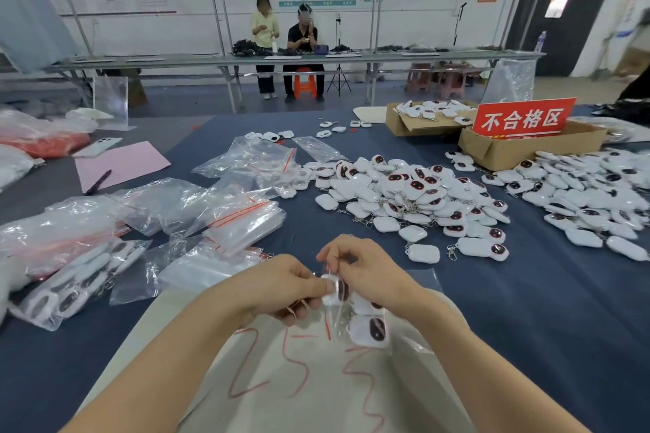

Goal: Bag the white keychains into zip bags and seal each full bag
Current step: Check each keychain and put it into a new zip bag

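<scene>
Both my hands hold one clear zip bag [346, 318] with a red seal strip, just above the near table edge. It contains white keychains with dark oval faces [371, 329]. My left hand [288, 286] pinches the bag's top from the left. My right hand [362, 269] pinches it from the right, fingers curled over the opening. A large heap of loose white keychains [415, 197] lies ahead to the right. Empty zip bags [242, 218] are piled ahead to the left, and filled bags [77, 286] lie at the far left.
A white sheet with red handwriting [292, 380] lies under my forearms on the blue table cover [527, 309]. Two cardboard boxes [527, 146] and a red sign [522, 118] stand at the back right. Pink paper with a pen [119, 163] sits back left. Two people are at a far table.
</scene>
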